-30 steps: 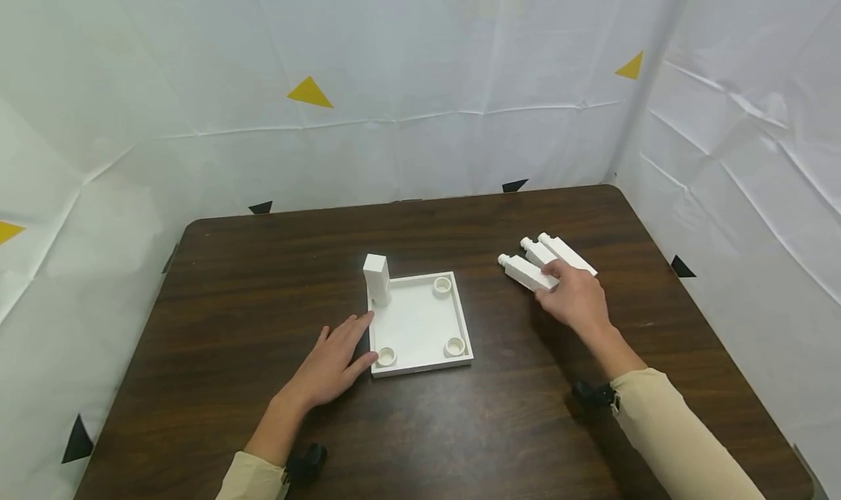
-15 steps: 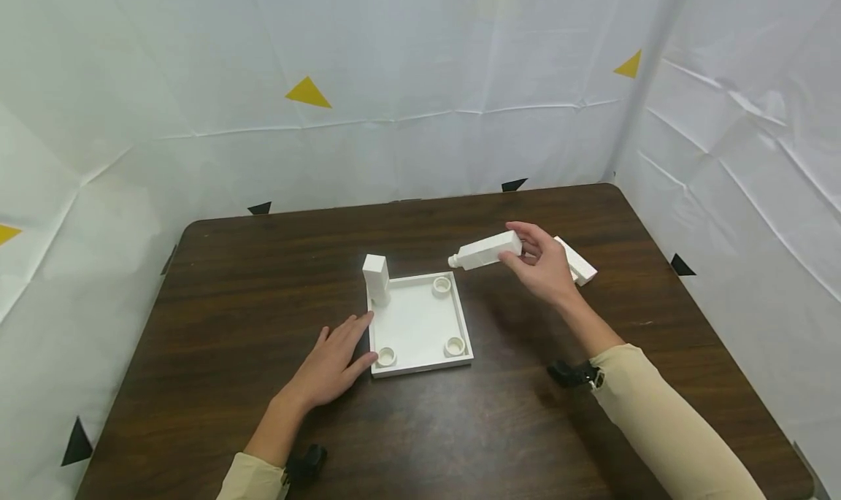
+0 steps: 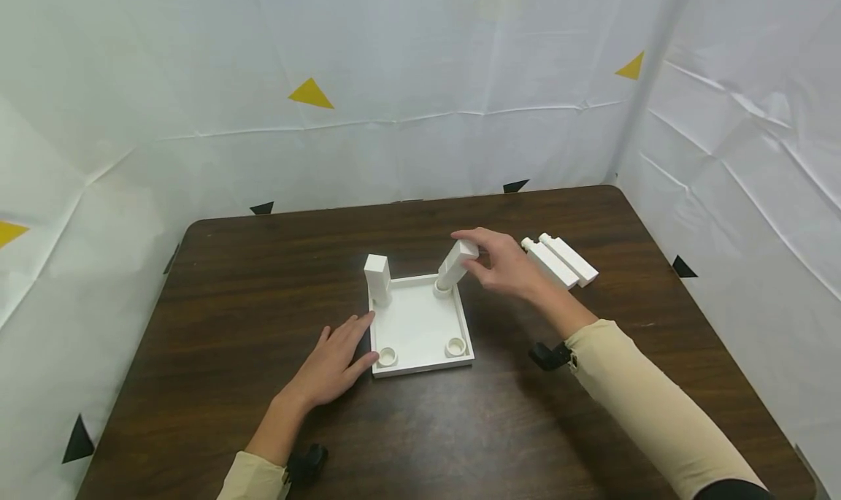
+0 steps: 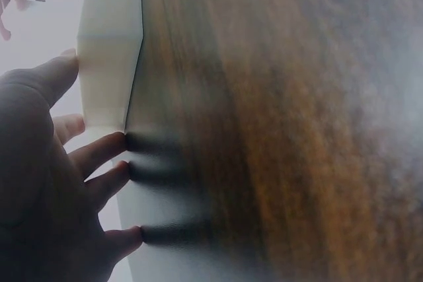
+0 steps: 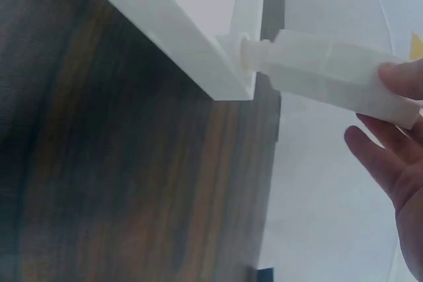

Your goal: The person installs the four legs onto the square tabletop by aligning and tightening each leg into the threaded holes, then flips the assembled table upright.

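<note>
Right hand [image 3: 509, 266] is grasping a white post [image 3: 455, 264] near its square upper end, thumb on one side, fingers on the other. Post is leaning toward the right, its narrow end meeting the far-right socket [image 3: 442, 292] of a square white tray [image 3: 417, 321]; how deeply it is sitting there, cannot tell.

Left hand [image 3: 331, 368] is resting against the tray's left side, fingers spread and fairly straight, grasping nothing; thumb is lying close to the near-left socket [image 3: 388, 357]. Near-right socket [image 3: 455, 347] is showing its hollow.

A second post [image 3: 377, 277] is standing upright at the tray's far-left corner. Two more, a shorter-looking post [image 3: 552, 266] and an outer post [image 3: 571, 259], are lying side by side on the dark wooden tabletop [image 3: 460, 434], right of the tray, beyond the right forearm. White sheeting [image 3: 407, 47] is hanging behind, bearing yellow and black triangles.
</note>
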`<action>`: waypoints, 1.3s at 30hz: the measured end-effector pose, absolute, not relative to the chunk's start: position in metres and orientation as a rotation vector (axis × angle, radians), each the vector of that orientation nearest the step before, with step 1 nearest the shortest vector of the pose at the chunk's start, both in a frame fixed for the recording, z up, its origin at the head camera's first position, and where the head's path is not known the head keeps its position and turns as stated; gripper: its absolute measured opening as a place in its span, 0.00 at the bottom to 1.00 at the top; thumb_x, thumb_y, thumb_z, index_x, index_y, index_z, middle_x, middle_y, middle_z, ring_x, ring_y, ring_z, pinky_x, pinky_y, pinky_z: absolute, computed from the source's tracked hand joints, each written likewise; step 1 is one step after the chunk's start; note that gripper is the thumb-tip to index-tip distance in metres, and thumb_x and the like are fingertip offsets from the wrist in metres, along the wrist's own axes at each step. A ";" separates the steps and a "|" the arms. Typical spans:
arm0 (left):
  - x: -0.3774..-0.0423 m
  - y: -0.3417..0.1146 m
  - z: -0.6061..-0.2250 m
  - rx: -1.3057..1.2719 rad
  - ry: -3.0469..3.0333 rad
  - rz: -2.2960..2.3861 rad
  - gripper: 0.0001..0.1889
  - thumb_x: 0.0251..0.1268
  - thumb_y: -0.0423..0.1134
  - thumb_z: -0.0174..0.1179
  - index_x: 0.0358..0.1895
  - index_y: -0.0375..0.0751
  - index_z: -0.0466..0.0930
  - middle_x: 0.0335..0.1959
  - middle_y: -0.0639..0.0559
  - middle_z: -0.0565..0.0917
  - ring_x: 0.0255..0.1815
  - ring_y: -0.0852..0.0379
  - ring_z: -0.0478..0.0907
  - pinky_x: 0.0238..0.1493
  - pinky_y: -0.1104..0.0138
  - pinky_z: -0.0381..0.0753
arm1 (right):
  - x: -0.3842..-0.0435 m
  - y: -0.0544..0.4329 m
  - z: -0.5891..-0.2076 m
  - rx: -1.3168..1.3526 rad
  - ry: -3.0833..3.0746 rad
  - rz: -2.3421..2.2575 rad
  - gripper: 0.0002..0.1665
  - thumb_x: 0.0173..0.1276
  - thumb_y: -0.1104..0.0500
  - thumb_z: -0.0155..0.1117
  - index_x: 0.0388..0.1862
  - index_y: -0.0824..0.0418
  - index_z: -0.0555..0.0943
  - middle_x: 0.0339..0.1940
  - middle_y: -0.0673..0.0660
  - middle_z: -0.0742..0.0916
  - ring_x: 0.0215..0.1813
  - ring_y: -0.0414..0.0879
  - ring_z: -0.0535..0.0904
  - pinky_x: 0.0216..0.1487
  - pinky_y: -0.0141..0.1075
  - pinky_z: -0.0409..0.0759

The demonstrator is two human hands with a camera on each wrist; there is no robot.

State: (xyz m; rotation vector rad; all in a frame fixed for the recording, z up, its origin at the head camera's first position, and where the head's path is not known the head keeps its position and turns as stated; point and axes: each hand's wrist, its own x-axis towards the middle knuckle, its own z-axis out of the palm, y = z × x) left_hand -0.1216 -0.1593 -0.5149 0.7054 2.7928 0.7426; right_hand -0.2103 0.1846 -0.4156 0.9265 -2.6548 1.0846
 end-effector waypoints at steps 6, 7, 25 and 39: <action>-0.121 -0.160 -0.514 0.714 2.789 0.764 0.37 0.74 0.61 0.47 0.80 0.53 0.48 0.77 0.50 0.58 0.78 0.48 0.50 0.71 0.37 0.45 | -0.217 0.177 -0.413 1.040 -2.712 0.965 0.29 0.62 0.71 0.67 0.63 0.62 0.76 0.53 0.58 0.83 0.47 0.49 0.80 0.46 0.46 0.81; -0.120 -0.160 -0.514 0.714 2.790 0.766 0.37 0.74 0.61 0.47 0.80 0.53 0.48 0.77 0.50 0.58 0.78 0.48 0.50 0.71 0.37 0.45 | -0.218 0.176 -0.413 1.052 -2.722 0.960 0.29 0.63 0.71 0.67 0.64 0.62 0.76 0.54 0.58 0.83 0.47 0.49 0.80 0.47 0.46 0.81; -0.119 -0.161 -0.514 0.685 2.789 0.753 0.37 0.73 0.62 0.47 0.79 0.53 0.49 0.77 0.50 0.58 0.78 0.48 0.50 0.71 0.37 0.44 | -0.232 0.173 -0.433 0.945 -2.787 1.736 0.38 0.62 0.72 0.67 0.72 0.64 0.67 0.66 0.63 0.75 0.64 0.55 0.75 0.60 0.46 0.76; -0.118 -0.160 -0.512 0.680 2.784 0.746 0.37 0.73 0.61 0.48 0.79 0.54 0.48 0.77 0.50 0.57 0.78 0.49 0.49 0.71 0.37 0.44 | -0.237 0.173 -0.448 0.989 -2.755 1.963 0.32 0.62 0.74 0.66 0.66 0.68 0.72 0.62 0.60 0.81 0.66 0.53 0.74 0.64 0.47 0.72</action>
